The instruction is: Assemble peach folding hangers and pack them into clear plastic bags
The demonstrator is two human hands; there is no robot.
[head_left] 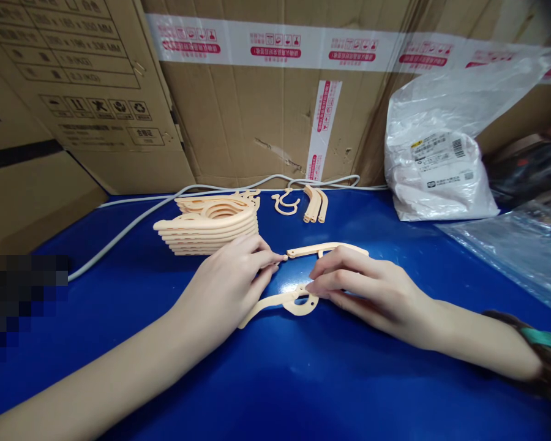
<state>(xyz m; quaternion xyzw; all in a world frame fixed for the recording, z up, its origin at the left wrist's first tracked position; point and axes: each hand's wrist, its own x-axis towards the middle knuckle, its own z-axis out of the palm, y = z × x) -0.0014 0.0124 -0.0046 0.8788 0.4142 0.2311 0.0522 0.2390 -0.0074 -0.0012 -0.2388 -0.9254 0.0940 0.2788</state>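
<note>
Cream plastic hanger parts lie on the blue table top (275, 386). My left hand (236, 269) is closed, pinching a small cream piece (285, 258) mostly hidden by its fingers. My right hand (371, 288) curves in from the right, its fingertips on the edge of a ring-shaped hanger middle piece (298, 308); its thumb tip is hidden. One curved hanger arm (266, 302) extends left from that ring, partly beneath my left hand. Behind my right fingers lies another hanger arm (303, 250), with a short peg under it.
Folded hangers form a stack (202, 236) at back left. Loose hooks (285, 205) and several curved arms (316, 205) lie beyond my hands. A white cable (133, 229) runs along the back before cardboard boxes (257, 116). A white plastic bag (441, 171) stands back right.
</note>
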